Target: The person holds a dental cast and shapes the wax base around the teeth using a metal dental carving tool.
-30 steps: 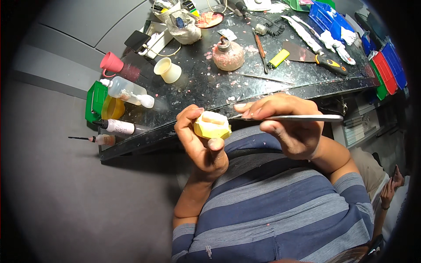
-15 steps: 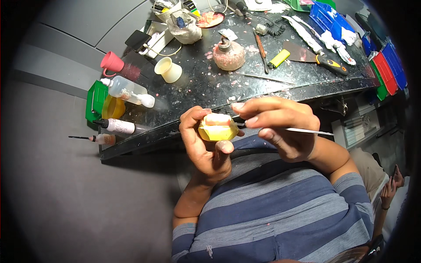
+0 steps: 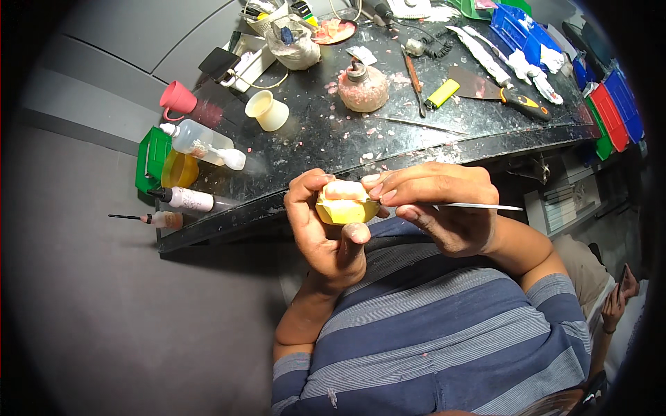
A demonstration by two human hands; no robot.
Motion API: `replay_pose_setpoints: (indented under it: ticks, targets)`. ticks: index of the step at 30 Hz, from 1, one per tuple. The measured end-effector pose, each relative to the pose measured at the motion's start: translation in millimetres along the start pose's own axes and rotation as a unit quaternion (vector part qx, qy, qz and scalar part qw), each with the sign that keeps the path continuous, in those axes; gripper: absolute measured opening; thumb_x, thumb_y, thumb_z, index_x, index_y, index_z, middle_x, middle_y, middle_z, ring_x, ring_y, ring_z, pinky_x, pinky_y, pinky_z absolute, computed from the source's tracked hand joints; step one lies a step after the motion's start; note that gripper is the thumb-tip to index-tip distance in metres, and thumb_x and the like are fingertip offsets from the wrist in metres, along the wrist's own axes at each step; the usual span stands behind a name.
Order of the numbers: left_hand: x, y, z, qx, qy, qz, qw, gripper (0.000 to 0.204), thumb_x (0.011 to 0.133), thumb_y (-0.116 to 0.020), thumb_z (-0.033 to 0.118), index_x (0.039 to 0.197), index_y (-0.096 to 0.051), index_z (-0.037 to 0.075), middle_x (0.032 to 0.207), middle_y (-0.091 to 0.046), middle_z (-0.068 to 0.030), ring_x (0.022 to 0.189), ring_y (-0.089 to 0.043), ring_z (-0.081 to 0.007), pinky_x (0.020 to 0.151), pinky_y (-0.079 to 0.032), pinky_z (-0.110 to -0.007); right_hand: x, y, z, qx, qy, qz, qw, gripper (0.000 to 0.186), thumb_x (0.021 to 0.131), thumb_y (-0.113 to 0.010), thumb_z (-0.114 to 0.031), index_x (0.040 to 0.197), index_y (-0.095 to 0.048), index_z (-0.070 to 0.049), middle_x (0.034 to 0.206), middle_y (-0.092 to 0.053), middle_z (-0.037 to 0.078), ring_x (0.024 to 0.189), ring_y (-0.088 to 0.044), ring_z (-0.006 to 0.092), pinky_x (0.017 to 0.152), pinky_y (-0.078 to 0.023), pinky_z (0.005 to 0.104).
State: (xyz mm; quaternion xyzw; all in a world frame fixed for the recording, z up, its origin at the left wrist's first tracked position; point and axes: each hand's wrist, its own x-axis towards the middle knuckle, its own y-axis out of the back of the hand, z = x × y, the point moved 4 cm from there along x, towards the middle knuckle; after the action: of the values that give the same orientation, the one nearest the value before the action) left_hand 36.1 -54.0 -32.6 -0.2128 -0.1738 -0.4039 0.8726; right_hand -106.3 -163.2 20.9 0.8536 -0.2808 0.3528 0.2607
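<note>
My left hand (image 3: 319, 243) holds a small yellow block with a pale pinkish-white top (image 3: 347, 211), pinched between fingers and thumb below the desk's front edge. Just to its right, my right hand (image 3: 451, 208) is closed on a thin metal tool (image 3: 492, 206), its handle pointing right. The tool's working end is at the block's right side, partly hidden by my fingers, which reach against the block.
The cluttered dark desk (image 3: 291, 152) holds a pink-speckled burner (image 3: 363, 94), yellow lighter (image 3: 442, 93), scraper (image 3: 472, 84), cream cup (image 3: 266, 111), pink mug (image 3: 180, 98), bottles (image 3: 201, 142) and blue bins (image 3: 517, 35). Another person's hands (image 3: 617, 301) hold a dark object at right.
My left hand and the block have shifted slightly right and tilted. My right fingers moved left onto the block, and the tool's handle now sits lower and angled differently.
</note>
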Motion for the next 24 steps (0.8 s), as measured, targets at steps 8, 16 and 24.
replay_pose_setpoints:
  ticks: [8, 16, 24]
  targets:
    - [-0.7, -1.1, -0.4, -0.016, 0.021, 0.009, 1.0, 0.098, 0.076, -0.088, 0.057, 0.138, -0.041, -0.002, 0.129, -0.047, -0.0084, 0.112, -0.054, -0.0166, 0.097, -0.046, -0.031, 0.6, -1.6, 6.1, 0.022, 0.011, 0.003, 1.0, 0.016, 0.086, -0.074, 0.005, 0.103, -0.074, 0.003, 0.102, -0.077, 0.017, 0.1, -0.076, 0.0306, 0.087, -0.061, 0.037]
    - [1.9, -4.5, 0.8, -0.017, -0.027, -0.025, 0.999, 0.088, 0.08, -0.087, 0.048, 0.133, -0.037, -0.002, 0.124, -0.038, -0.01, 0.1, -0.06, -0.0193, 0.075, -0.063, -0.033, -1.7, 1.3, 13.9, 0.105, -0.059, 0.007, 0.993, 0.012, 0.091, -0.07, 0.003, 0.101, -0.075, 0.005, 0.1, -0.076, 0.019, 0.102, -0.075, 0.0336, 0.093, -0.059, 0.044]
    - [0.5, -2.3, -1.0, -0.008, -0.051, -0.027, 0.998, 0.085, 0.081, -0.087, 0.045, 0.132, -0.037, -0.002, 0.124, -0.038, -0.0104, 0.098, -0.061, -0.0189, 0.075, -0.062, -0.032, -3.0, -1.3, 15.0, 0.095, -0.036, -0.008, 0.995, 0.013, 0.09, -0.072, 0.002, 0.103, -0.075, 0.003, 0.103, -0.077, 0.019, 0.102, -0.075, 0.031, 0.092, -0.059, 0.0405]
